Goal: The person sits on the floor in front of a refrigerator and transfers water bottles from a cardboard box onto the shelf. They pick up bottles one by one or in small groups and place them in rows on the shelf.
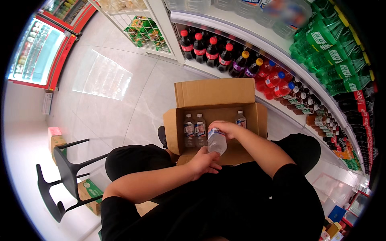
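An opened cardboard box (214,94) stands on the floor between the knees, its flaps folded outward. Two clear plastic bottles with white caps, one of them a labelled bottle (189,131), lie side by side at its left. Another clear bottle (240,120) is at its right, partly behind my right forearm. Over the box, my right hand (224,128) grips the upper part of a clear plastic bottle (217,144), its base towards me. My left hand (206,162) touches this bottle near its base, with the fingers spread below; whether it grips is not plain.
Beyond the box runs a store shelf (280,111) with rows of cola (212,52), red drinks and tea bottles. Green bottles (324,45) fill the upper shelf at right. A wire rack (147,33) stands at the shelf's end. At left are a black chair (68,171) and a lit fridge (36,54).
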The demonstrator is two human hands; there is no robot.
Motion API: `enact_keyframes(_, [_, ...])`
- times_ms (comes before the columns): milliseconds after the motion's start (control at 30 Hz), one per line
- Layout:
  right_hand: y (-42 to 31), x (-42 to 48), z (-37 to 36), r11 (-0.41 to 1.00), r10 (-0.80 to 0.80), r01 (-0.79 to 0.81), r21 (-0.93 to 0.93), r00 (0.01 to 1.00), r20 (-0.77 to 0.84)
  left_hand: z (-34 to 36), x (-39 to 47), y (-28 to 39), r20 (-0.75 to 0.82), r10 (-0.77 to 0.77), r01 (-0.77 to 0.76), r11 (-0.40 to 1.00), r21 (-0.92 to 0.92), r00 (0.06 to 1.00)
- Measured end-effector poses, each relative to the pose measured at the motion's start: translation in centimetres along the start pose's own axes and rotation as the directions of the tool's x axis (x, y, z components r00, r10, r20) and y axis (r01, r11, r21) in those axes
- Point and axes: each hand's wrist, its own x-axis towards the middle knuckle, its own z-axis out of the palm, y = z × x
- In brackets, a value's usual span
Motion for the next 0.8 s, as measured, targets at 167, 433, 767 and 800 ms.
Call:
enact_keyframes(167, [1.3,1.9,-2.2,0.748,-0.448,0.141,-0.649,0.828,-0.337,-0.1,-0.1,1.6,0.274,0.148,-0.259,0.865,0.431,0.950])
enact_keyframes(433, [3.3,1.8,-3.4,0.328,-0.621,-0.096,-0.940,0.728,-0.291,0.3,-2.6,2.7,0.497,0.434,-0.655,0.402,0.640,0.752])
enact_keyframes(767, [3.4,1.7,-4.4,-0.037,-0.472,-0.455,-0.890,0.793,-0.386,-2.5,-7.5,8.3,0.588,0.466,-0.625,-0.091,0.775,0.661])
enact_keyframes(800, [3.8,2.1,-4.4,-0.033,-0.490,-0.477,-0.879,0.774,-0.401,-3.0,-8.1,9.1,0.577,0.471,-0.608,-0.105,0.787,0.667])
